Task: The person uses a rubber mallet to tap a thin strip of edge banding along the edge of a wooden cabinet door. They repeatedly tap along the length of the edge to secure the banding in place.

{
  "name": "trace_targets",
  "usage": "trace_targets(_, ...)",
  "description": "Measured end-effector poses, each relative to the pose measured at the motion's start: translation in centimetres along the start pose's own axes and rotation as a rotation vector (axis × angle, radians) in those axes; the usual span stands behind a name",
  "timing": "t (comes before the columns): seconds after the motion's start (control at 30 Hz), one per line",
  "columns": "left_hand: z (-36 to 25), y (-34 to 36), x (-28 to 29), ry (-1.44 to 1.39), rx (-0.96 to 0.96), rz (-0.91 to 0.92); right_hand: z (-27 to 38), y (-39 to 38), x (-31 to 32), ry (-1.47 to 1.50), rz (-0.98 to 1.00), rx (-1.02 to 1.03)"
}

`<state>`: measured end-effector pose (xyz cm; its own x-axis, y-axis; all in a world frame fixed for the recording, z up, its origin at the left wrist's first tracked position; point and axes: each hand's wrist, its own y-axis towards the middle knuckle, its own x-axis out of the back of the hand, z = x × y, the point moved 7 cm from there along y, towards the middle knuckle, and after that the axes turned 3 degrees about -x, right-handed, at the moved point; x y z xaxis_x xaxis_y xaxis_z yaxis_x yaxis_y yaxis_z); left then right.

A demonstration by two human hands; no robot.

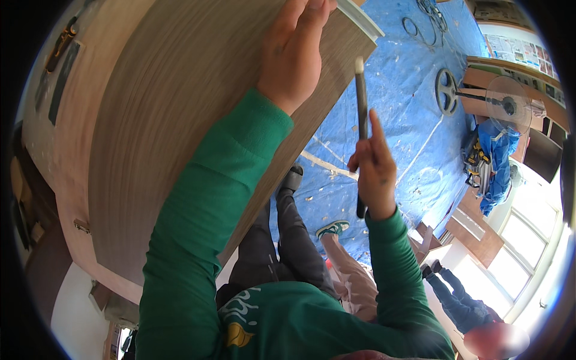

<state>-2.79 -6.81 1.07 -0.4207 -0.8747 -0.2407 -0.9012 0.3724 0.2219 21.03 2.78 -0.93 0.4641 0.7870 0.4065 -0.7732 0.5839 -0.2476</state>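
Note:
My left hand (291, 60) is at the far part of a grey-brown wood-grain board (162, 120), beside a pale edging strip (360, 18); its fingers are closed, and what they grip at the frame's top edge is unclear. To the right of the board, my right hand (378, 174) grips an upright dark rod-like tool (361, 90) with a pale tip, index finger extended alongside it. The tool's tip is near the board's right edge, with a visible gap.
Tools (61, 42) lie at far left. A blue sheet (408, 102) covers the floor, bearing coiled cable (426, 27). A fan (507, 105) and bagged gear (492, 162) stand right. A co-worker's pale-trousered leg (342, 264) is close by; another person (456, 294) is at lower right.

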Motion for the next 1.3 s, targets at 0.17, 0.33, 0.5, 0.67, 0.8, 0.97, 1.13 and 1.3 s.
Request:
trace_targets(0.17,0.5,0.2,0.2,0.023,-0.052,0.019,-0.9,-4.2,-1.2,-0.211,0.064,0.144)
trace_targets(0.33,-0.7,-0.2,-0.1,-0.003,0.006,-0.015,-0.1,-4.8,-2.6,-0.287,0.064,0.244)
trace_targets(0.5,0.0,0.2,0.0,0.012,-0.022,-0.014,0.6,3.7,-2.8,-0.162,-0.048,0.235)
trace_targets(0.67,-0.6,0.1,0.3,-0.011,0.040,-0.015,-0.8,-2.4,-2.7,-0.318,0.008,0.257)
trace_targets(0.8,1.3,0.3,0.5,-0.064,-0.005,-0.019,-0.8,-3.1,-3.1,-0.274,0.029,0.256)
trace_targets(0.97,1.1,0.4,0.2,-0.264,0.080,-0.035,1.3,3.6,-4.0,-0.103,-0.015,0.183)
trace_targets(1.13,2.3,0.7,1.0,-0.384,0.126,-0.046,-0.6,-4.4,-3.2,-0.260,0.054,0.215)
trace_targets(1.3,1.3,0.7,0.1,-0.373,0.170,-0.054,1.2,3.1,-3.6,-0.153,0.002,0.114)
